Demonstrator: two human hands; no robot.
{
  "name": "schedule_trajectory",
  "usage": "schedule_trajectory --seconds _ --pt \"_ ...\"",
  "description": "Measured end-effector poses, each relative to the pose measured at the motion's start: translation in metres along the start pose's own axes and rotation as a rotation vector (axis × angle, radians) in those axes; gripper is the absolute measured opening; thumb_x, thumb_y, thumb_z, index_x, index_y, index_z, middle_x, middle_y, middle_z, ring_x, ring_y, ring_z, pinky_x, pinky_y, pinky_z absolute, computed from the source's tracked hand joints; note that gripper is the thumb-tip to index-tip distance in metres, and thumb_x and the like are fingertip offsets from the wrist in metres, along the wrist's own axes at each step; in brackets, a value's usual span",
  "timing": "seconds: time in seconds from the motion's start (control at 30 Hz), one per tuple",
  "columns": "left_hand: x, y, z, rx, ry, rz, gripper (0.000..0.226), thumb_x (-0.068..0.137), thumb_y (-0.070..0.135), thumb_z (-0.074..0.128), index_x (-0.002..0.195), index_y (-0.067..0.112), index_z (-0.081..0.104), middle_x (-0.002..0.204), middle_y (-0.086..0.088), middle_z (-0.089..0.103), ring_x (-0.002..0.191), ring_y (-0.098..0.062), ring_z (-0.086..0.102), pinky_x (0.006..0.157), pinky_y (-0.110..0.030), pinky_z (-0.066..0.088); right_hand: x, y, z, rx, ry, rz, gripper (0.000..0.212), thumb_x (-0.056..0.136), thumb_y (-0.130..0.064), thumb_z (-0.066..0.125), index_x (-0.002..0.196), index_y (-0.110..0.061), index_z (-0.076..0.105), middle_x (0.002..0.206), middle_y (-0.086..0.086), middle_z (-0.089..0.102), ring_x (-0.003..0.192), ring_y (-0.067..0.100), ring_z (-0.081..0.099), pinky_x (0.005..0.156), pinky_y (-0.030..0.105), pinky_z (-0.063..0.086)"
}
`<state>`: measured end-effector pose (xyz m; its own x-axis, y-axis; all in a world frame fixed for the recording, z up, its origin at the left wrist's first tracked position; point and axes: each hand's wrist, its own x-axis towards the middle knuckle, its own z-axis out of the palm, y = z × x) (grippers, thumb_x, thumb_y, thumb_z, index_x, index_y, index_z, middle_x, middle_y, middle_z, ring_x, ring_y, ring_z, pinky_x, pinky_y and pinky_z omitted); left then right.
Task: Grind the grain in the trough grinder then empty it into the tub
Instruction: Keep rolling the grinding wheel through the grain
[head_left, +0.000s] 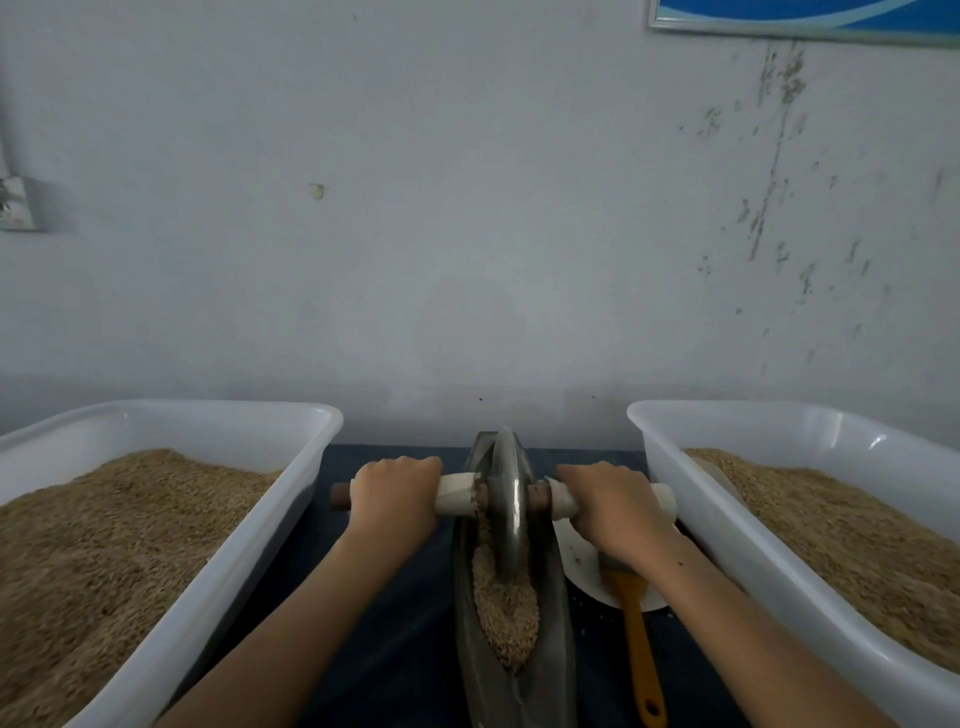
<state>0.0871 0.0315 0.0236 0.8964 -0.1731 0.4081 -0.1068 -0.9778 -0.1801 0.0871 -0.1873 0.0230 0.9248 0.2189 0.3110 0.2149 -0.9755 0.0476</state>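
A long dark metal trough grinder (558, 613) lies lengthwise on the table between my arms, with tan grain (506, 608) heaped in its groove. A metal grinding wheel (509, 499) stands upright in the far half of the trough, on a wooden axle wrapped in white cloth. My left hand (395, 493) grips the left handle of the axle. My right hand (608, 504) grips the right handle. A white tub (223, 582) of grain sits on the left and another white tub (727, 551) of grain on the right.
A white plate (584, 566) lies right of the trough under my right forearm, with an orange-handled brush (641, 660) resting on it. The table has a dark blue cover (400, 634). A pale scuffed wall (467, 234) rises just behind the table.
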Motion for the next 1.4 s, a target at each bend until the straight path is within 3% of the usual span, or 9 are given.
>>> schedule_trajectory --seconds 0.23,0.33,0.43,0.53,0.63,0.73,1.07,1.23,1.4 --pt "0.003 -0.009 -0.018 -0.022 -0.445 0.072 0.047 0.076 0.036 0.071 0.116 0.017 0.055 0.108 -0.003 0.064 0.096 -0.021 0.061 0.072 -0.03 0.041 -0.004 0.001 -0.033 0.052 -0.53 0.012 0.025 0.079 -0.015 0.07 0.102 -0.019 0.061 0.098 0.0 0.065 0.087 0.017 0.062 0.069 0.028 0.05" --pt "0.002 -0.011 -0.019 -0.034 -0.514 0.077 0.047 0.073 0.036 0.073 0.114 0.017 0.057 0.102 -0.002 0.066 0.09 -0.02 0.062 0.07 -0.03 0.041 -0.007 0.0 -0.036 0.092 -0.6 0.057 0.033 0.078 -0.011 0.07 0.11 -0.016 0.063 0.103 0.006 0.067 0.093 0.021 0.066 0.075 0.03 0.054" --pt "0.003 -0.01 -0.014 -0.032 -0.434 0.056 0.044 0.075 0.036 0.071 0.114 0.019 0.057 0.104 -0.001 0.065 0.094 -0.02 0.061 0.072 -0.03 0.04 -0.005 -0.003 -0.033 0.011 -0.505 0.024 0.03 0.08 -0.015 0.069 0.109 -0.018 0.062 0.102 0.005 0.066 0.092 0.02 0.064 0.073 0.029 0.05" --pt "0.005 -0.007 -0.005 -0.027 -0.243 0.021 0.033 0.082 0.032 0.063 0.113 0.021 0.056 0.105 0.0 0.062 0.096 -0.02 0.059 0.072 -0.03 0.038 -0.001 -0.003 -0.02 -0.047 -0.251 -0.01 0.02 0.085 -0.016 0.062 0.104 -0.021 0.06 0.101 0.002 0.065 0.092 0.021 0.062 0.079 0.033 0.049" --pt "0.004 -0.006 0.003 -0.076 -0.075 -0.011 0.022 0.087 0.03 0.056 0.108 0.023 0.053 0.1 0.002 0.061 0.091 -0.018 0.058 0.069 -0.028 0.036 0.0 -0.005 -0.007 -0.059 0.005 -0.014 0.011 0.09 -0.015 0.054 0.096 -0.024 0.053 0.095 -0.002 0.064 0.086 0.02 0.059 0.071 0.031 0.042" --pt "0.003 -0.009 0.006 -0.121 -0.077 -0.007 0.021 0.087 0.031 0.057 0.107 0.024 0.053 0.099 0.003 0.061 0.09 -0.016 0.058 0.069 -0.027 0.036 0.0 -0.006 -0.003 -0.086 0.047 -0.033 0.011 0.09 -0.016 0.054 0.097 -0.025 0.052 0.095 -0.002 0.063 0.085 0.02 0.059 0.068 0.03 0.036" --pt "0.005 -0.016 -0.011 -0.109 -0.564 0.081 0.049 0.076 0.034 0.073 0.119 0.018 0.057 0.106 -0.002 0.066 0.094 -0.018 0.062 0.075 -0.029 0.043 -0.006 -0.004 -0.043 0.063 -0.645 0.022 0.031 0.081 -0.01 0.067 0.112 -0.014 0.062 0.105 0.007 0.066 0.094 0.02 0.064 0.078 0.029 0.052" --pt "0.004 -0.013 -0.008 -0.066 -0.395 0.043 0.041 0.078 0.033 0.069 0.115 0.021 0.058 0.106 -0.001 0.064 0.095 -0.019 0.06 0.072 -0.029 0.039 -0.002 -0.005 -0.035 -0.022 -0.471 -0.008 0.028 0.082 -0.017 0.068 0.109 -0.019 0.061 0.102 0.003 0.065 0.092 0.019 0.062 0.077 0.031 0.05" --pt "0.003 -0.006 0.0 -0.054 -0.076 -0.011 0.021 0.086 0.03 0.056 0.106 0.023 0.053 0.1 0.002 0.061 0.091 -0.02 0.059 0.068 -0.029 0.036 0.003 -0.003 -0.008 -0.044 -0.05 -0.001 0.015 0.087 -0.014 0.055 0.086 -0.028 0.05 0.093 -0.003 0.064 0.084 0.019 0.059 0.069 0.031 0.04"
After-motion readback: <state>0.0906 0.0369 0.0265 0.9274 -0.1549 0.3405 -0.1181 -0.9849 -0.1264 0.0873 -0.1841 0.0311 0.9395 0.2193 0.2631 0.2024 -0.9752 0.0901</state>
